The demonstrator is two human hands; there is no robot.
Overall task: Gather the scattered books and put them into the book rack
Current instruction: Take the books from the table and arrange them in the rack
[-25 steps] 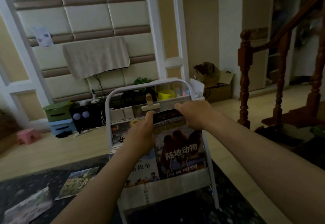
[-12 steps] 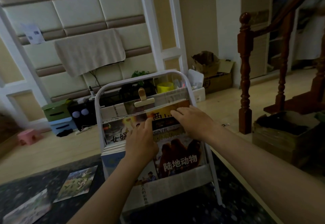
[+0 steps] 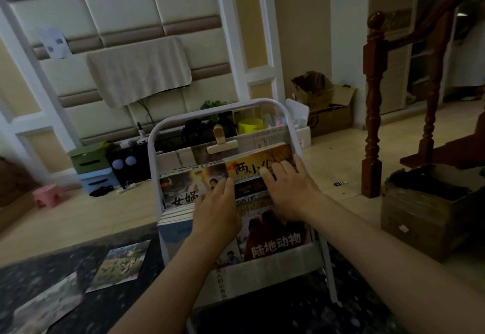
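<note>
A white metal book rack (image 3: 153,150) stands on the dark table in the middle of the view, with several books upright in its tiers. A camel-cover book (image 3: 275,234) sits in the front tier. Behind it are a yellow-topped book (image 3: 252,163) and a book with a fiery cover (image 3: 183,189). My left hand (image 3: 216,213) lies flat against the covers at the middle of the rack. My right hand (image 3: 288,192) presses straight fingers on the top of the camel-cover book and the yellow one behind it. Two loose picture books (image 3: 120,263) (image 3: 47,305) lie flat at the table's lower left.
A wooden clip (image 3: 221,142) sits on the rack's upper tier. A stair post (image 3: 372,113) and a cardboard box (image 3: 425,213) stand on the floor to the right. Storage boxes (image 3: 91,165) and a pink stool (image 3: 48,197) line the far wall.
My right hand has let go of the camel-cover book's top edge and now lies flat on it. The book sits lower in the rack, uncovering the yellow book behind.
</note>
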